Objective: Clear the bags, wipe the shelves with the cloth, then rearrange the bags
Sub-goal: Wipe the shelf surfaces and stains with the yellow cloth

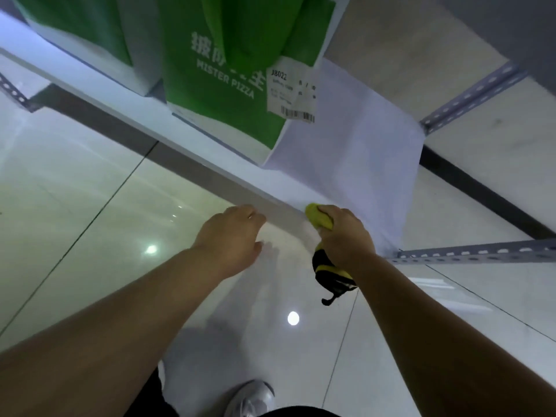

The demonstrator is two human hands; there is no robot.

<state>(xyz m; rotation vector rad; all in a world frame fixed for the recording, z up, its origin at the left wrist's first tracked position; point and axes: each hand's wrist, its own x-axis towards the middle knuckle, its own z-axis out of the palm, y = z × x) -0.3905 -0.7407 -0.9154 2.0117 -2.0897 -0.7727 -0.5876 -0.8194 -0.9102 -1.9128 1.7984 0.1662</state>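
The fingers [326, 210] of the right hand [343, 233] are curled tight around a yellow cloth [317, 219]. The cloth sits bunched up on the front corner of the white shelf [346, 152]. Its black and yellow end hangs down below the wrist. Near it, the left hand [231, 233] meets the front edge of the shelf. Its fingers are bent, but their tips are hidden. I cannot tell if they hold the edge or only lean on it.

Past the fingers, farther back on the shelf, stands a green bag [222, 94] with a white label [293, 96]. Beyond that is a second green bag [75, 28]. So I think the bags are not all cleared away, and the wiping is at this end of the shelf.

What could go wrong? If the cloth gets pushed far away from the person, it could bump the green bag. The bag could then tip off the shelf onto the shiny floor [90, 191]. The hanging end of the cloth could also catch on the metal post [469, 254] with holes, just beside the right hand.
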